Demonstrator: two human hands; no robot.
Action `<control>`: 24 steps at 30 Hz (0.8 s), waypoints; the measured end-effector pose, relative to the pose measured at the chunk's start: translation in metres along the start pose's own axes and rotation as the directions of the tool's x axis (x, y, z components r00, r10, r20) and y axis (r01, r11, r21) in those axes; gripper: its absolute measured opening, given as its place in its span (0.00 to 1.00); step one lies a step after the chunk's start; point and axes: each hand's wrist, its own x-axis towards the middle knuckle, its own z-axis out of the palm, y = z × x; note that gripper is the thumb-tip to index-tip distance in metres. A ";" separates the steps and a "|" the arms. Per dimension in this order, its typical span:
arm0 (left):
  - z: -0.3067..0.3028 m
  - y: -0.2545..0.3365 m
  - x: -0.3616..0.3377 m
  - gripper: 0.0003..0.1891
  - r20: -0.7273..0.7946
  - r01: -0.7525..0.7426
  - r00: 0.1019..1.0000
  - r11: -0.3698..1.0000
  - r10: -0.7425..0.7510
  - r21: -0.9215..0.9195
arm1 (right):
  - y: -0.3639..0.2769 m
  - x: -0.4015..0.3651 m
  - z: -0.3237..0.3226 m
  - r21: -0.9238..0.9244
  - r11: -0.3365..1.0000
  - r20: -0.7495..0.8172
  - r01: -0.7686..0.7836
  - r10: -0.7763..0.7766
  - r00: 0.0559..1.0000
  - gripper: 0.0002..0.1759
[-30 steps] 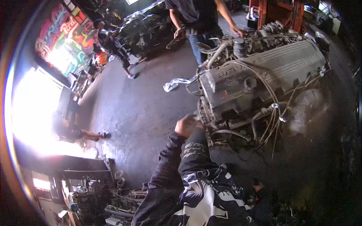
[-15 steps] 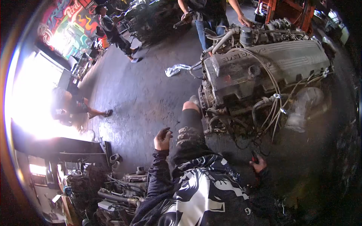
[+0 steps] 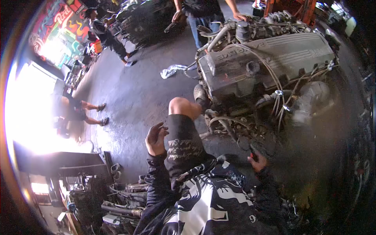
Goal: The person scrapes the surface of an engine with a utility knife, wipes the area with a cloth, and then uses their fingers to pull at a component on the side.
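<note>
A large grey engine (image 3: pixel 270 58) with cables and hoses lies at the upper right. Its nearest lower parts are close to my raised knee. My left hand (image 3: pixel 156 138) is lifted beside my thigh, fingers apart and slightly curled, with nothing in it. Below the engine's front, my right hand (image 3: pixel 258 160) has its fingers around a small tool (image 3: pixel 252 155) with a red part; the tool's dark end is hard to make out.
A person (image 3: pixel 201 19) stands behind the engine, one hand on it. Another person (image 3: pixel 105 35) is at the upper left; a third person's legs (image 3: pixel 92 111) show near the bright doorway. Engine parts (image 3: pixel 125 205) lie at the lower left. Silvery material (image 3: pixel 172 71) is on the floor.
My knee has come up higher and nearer. Both my hands appear slightly further left and up. The engine has shifted left and up in view. At the left, a second leg of the person now shows.
</note>
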 end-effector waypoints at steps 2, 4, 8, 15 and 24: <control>0.010 0.015 0.004 0.12 0.019 0.010 1.000 1.000 -0.010 0.018 | -0.016 0.013 0.005 0.018 1.000 -0.029 0.024 -0.024 0.999 0.34; 0.012 0.008 0.006 0.12 0.045 0.010 0.999 0.996 -0.007 -0.083 | -0.043 0.028 0.010 0.025 0.999 -0.039 0.046 -0.045 0.998 0.33; 0.028 0.027 0.010 0.14 0.115 0.109 0.988 0.993 -0.103 -0.047 | -0.108 0.067 0.009 -0.099 0.973 -0.057 0.209 -0.216 0.975 0.31; 0.078 0.032 0.020 0.13 0.462 0.302 0.843 0.953 -0.276 0.018 | -0.132 0.143 0.000 -0.257 0.951 -0.227 0.175 -0.235 0.945 0.29; 0.265 -0.094 0.021 0.22 0.641 0.679 0.607 0.725 -0.470 -0.112 | -0.107 0.171 -0.009 -0.352 0.915 -0.259 0.197 -0.297 0.919 0.28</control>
